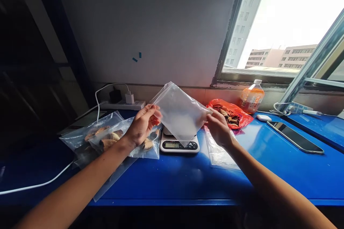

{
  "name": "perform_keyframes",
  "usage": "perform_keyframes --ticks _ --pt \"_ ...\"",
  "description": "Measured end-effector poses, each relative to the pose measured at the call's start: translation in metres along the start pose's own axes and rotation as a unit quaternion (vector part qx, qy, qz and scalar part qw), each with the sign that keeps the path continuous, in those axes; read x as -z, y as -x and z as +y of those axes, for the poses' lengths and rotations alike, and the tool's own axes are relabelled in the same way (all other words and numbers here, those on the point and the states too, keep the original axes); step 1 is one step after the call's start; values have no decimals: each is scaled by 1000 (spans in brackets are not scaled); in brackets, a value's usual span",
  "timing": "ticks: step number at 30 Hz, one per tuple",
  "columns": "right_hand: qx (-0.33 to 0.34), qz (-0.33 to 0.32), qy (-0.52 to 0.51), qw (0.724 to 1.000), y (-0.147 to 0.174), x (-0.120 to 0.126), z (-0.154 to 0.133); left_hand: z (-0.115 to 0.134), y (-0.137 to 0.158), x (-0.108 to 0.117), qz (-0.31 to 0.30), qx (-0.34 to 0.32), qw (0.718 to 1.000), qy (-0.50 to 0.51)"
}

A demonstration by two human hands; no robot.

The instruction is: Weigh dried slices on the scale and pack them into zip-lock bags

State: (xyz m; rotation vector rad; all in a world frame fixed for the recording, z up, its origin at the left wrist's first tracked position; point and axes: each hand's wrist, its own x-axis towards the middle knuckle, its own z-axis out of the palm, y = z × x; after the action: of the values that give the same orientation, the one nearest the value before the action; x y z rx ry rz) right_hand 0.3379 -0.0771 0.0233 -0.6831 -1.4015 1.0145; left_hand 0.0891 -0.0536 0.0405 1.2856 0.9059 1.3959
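Note:
A clear plastic bag (182,111) is stretched between my two hands, tilted cornerwise, with nothing visible inside. My left hand (143,123) pinches its left corner; my right hand (218,125) grips the right corner. Behind and below the bag sits a white digital kitchen scale (164,146), its display showing zeros and its platform mostly hidden. Filled clear bags (107,134) holding brown, shell-like pieces lie under and left of my left hand. Flat clear bags (219,152) rest on the table below my right hand. Just beyond it, a red plastic bag (243,120) holds dark brown pieces.
On the blue table (177,182), a phone (295,137) and a white earbud case (263,117) lie at the right. An orange drink bottle (252,96) stands by the window. A power strip (137,105) with a charger sits against the wall; a white cable (40,185) crosses the left side.

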Motion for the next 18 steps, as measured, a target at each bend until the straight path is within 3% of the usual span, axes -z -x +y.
perform_keyframes --ticks 2,4,9,15,18 --pt "-34 10 -57 998 -2 4 -3 2 0 1 -16 4 1000 10" --pt "-75 0 -76 994 -5 7 -3 2 1 1 -71 20 997 -1" --pt "-90 -40 8 995 -3 -2 6 -2 9 -6 -188 52 979 -55" --pt "-51 -55 61 995 3 -14 8 2 13 -11 -157 49 980 -114" --pt "5 -27 191 981 4 -14 9 -1 11 -9 -152 20 974 -167"
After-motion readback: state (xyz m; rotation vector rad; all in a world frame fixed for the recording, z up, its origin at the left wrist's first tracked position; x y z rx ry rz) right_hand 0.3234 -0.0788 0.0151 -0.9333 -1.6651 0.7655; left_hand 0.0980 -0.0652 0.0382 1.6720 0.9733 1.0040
